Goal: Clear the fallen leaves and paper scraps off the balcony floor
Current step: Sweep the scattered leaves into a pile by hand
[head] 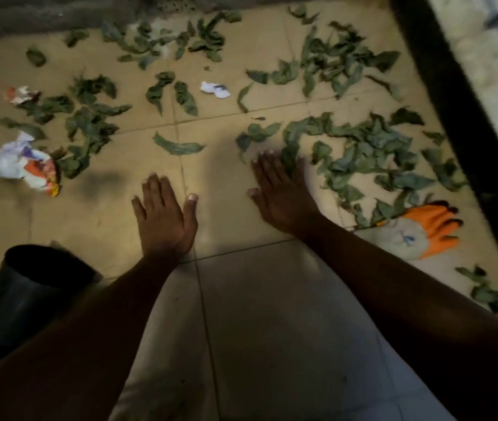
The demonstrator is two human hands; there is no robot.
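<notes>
Evidently my left hand and right hand were spread flat at the floor, fingers straight and empty, among scattered leaves and paper scraps, so a hasty bare-handed sweep might have flung them wider.

Dim beige tiled floor, dark rail at right

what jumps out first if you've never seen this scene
Green leaves litter the tan floor, thickest at the right. The left hand and right hand spread flat in the middle, fingers straight. A bright crumpled paper at left and an orange glove at right stand out in colour.
</notes>
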